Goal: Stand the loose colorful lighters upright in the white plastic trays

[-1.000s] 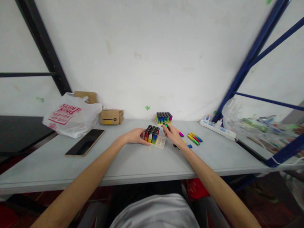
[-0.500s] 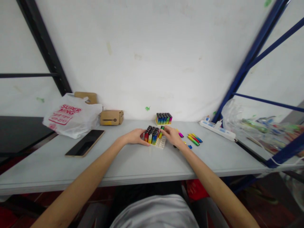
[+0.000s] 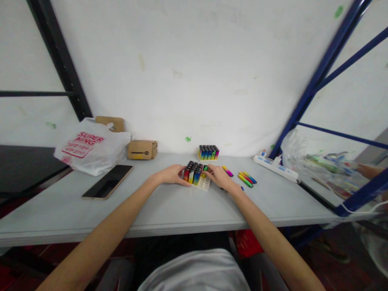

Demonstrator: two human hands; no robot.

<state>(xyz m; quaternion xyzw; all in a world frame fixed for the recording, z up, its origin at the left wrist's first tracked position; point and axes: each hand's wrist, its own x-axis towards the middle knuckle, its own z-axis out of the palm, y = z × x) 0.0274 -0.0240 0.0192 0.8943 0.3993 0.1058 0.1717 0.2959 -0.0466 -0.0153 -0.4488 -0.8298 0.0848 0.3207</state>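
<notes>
A pale plastic tray [image 3: 203,184] stands on the table, with several upright colourful lighters [image 3: 191,173] filling its left part; bare sockets show at its front right. My left hand [image 3: 174,175] is curved round the left side of this group, thumb at the front corner, fingers behind. At the tray's right side my right hand [image 3: 216,173] pinches a green lighter [image 3: 205,168], upright over the back sockets; its lower end is hard to make out. Loose lighters [image 3: 247,178] lie to the right, some partly hidden by my right forearm.
A second block of lighters [image 3: 208,152] stands near the wall. Left are a phone [image 3: 108,182], a small cardboard box [image 3: 142,150] and a white plastic bag [image 3: 91,145]. A power strip [image 3: 276,169] lies at right by the blue rack post. Another person's hand [image 3: 368,171] shows far right.
My right hand has lowered the green lighter slightly at the tray. My left hand stays on the tray's left side. The view has shifted a little, and another person's hand has appeared far right.
</notes>
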